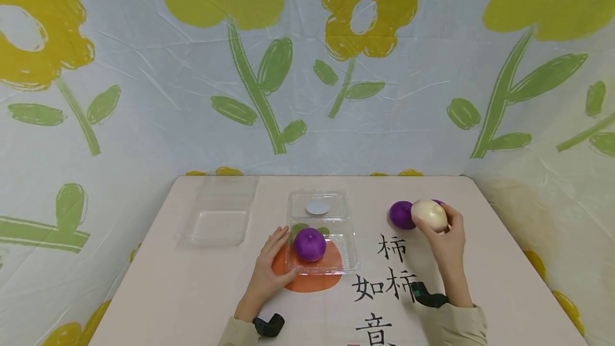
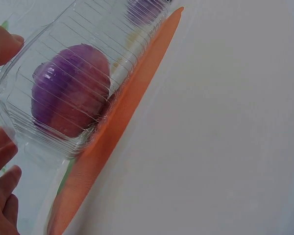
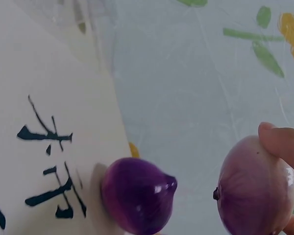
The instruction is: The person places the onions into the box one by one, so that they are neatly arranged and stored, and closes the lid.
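A purple onion (image 1: 309, 245) sits in the near half of an opened clear plastic clamshell box (image 1: 349, 254). Beside that half, my left hand (image 1: 268, 271) has its fingers along the left side and its thumb by the front edge. My right hand (image 1: 447, 234) holds a pale, whitish onion (image 1: 429, 214) between thumb and fingers; it looks pinkish in the right wrist view. Left of the held onion lies another purple onion (image 3: 139, 196) on the table. Behind the held one, a bit of purple (image 1: 438, 202) peeks out, mostly hidden.
A second clear plastic box (image 1: 216, 228) stands open at the table's left. The clamshell's lid half (image 1: 298, 200) lies folded back, with a white round label (image 1: 317, 207) on it. The table cover (image 1: 158, 282) bears a printed persimmon and black characters. A flowered curtain (image 1: 365, 138) hangs behind.
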{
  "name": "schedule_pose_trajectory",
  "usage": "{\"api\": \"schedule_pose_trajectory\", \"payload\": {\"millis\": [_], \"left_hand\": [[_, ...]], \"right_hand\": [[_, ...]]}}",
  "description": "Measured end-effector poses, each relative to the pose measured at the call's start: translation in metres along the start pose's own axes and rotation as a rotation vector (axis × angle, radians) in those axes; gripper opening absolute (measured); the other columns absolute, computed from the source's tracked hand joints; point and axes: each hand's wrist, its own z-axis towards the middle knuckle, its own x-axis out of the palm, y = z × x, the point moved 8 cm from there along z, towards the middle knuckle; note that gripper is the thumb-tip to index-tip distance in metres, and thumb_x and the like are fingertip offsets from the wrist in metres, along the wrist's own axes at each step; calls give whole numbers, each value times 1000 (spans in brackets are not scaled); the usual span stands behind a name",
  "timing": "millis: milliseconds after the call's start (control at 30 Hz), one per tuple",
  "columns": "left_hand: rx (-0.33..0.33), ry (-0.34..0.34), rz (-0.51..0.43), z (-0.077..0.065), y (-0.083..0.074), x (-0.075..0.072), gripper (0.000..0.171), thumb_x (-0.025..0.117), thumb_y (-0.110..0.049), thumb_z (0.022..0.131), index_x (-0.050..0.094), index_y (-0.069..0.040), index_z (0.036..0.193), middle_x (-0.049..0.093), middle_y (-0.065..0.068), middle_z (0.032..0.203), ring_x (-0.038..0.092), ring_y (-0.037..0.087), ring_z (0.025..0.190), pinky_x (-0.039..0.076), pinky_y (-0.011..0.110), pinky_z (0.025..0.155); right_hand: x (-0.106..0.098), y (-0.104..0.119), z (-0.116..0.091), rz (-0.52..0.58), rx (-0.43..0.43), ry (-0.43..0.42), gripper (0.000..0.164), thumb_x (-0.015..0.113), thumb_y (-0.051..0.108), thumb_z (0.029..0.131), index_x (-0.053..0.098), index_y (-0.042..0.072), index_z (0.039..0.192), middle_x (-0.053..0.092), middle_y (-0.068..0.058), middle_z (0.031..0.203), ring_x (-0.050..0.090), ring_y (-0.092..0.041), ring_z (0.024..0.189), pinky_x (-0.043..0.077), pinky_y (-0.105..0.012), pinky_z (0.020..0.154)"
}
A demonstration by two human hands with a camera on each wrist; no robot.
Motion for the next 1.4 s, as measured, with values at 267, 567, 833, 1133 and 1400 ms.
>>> {"api": "schedule_pose_trajectory", "payload": {"millis": [267, 567, 833, 1133, 1400], "left_hand": [[2, -2, -6, 1, 1, 1, 76, 84, -19, 75, 51, 1, 141, 44, 13, 151, 32, 37, 143, 12, 28, 122], [0, -1, -12, 0, 1, 0, 76, 84, -18, 75, 52, 1, 140, 45, 15, 151, 32, 38, 143, 12, 26, 121], [0, 1, -12, 1, 0, 0, 75, 84, -19, 75, 52, 1, 140, 45, 16, 150, 32, 37, 143, 13, 27, 122], [-5, 1, -6, 1, 2, 1, 76, 84, -19, 75, 52, 0, 140, 45, 15, 151, 32, 37, 144, 13, 27, 121], [0, -5, -6, 1, 2, 1, 75, 85, -22, 76, 52, 0, 140, 46, 16, 150, 32, 37, 144, 13, 28, 122]], "right_hand": [[14, 26, -11, 40, -36, 57, 76, 84, 13, 80, 42, 8, 144, 47, -6, 140, 46, -15, 121, 43, -18, 96], [34, 55, -32, 15, -194, 155, 81, 86, 2, 74, 43, 3, 143, 49, -12, 139, 46, -18, 122, 39, -15, 101], [57, 66, -56, 13, -258, 250, 79, 88, 5, 72, 46, 5, 140, 54, -10, 136, 50, -18, 120, 39, -10, 98], [87, 62, -81, -65, -341, 353, 78, 90, 13, 71, 50, 6, 137, 58, -10, 131, 54, -19, 112, 51, -32, 88], [114, 48, -100, -70, -343, 467, 78, 91, 15, 69, 51, 5, 136, 54, -14, 133, 52, -28, 118, 46, -53, 97]]}}
